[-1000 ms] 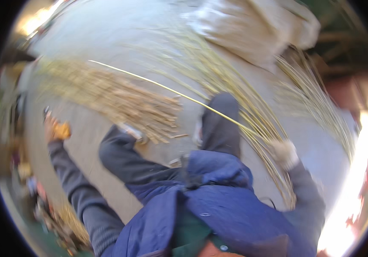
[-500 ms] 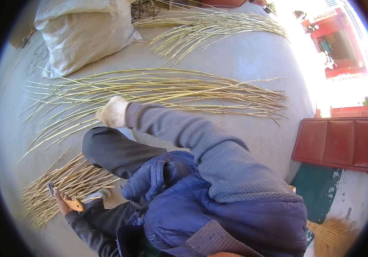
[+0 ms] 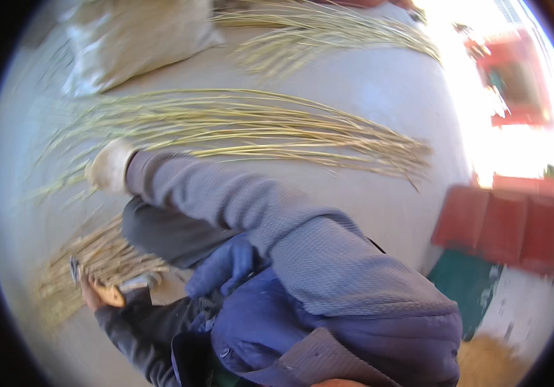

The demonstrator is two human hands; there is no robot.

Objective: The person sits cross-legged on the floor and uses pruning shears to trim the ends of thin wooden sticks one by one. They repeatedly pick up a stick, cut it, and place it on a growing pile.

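My bare left hand (image 3: 90, 291) is closed round a small tool with an orange-brown wooden handle (image 3: 109, 295) and a grey metal end (image 3: 74, 267); its exact kind does not show. Just beyond that hand lies a bundle of short brown cut stalks (image 3: 112, 255). In a pale, thick glove, my right hand (image 3: 110, 166) reaches far left across my body, above my bent knee. It is over the near edge of a spread of long yellow-green stalks (image 3: 244, 122). The glove is blurred, its fingers are hidden, and whether it touches a stalk is unclear.
A large white woven sack (image 3: 135, 48) stands at the far left. Another pile of long stalks (image 3: 341, 35) lies at the back. To the right are a red padded panel (image 3: 502, 222), a green and white surface (image 3: 464, 290) and a blurred straw-coloured broom head (image 3: 489, 361).
My gloved right hand has swung left along the near edge of the long stalks. My left hand keeps hold of the tool, almost in place. The view has shifted slightly and blurred.
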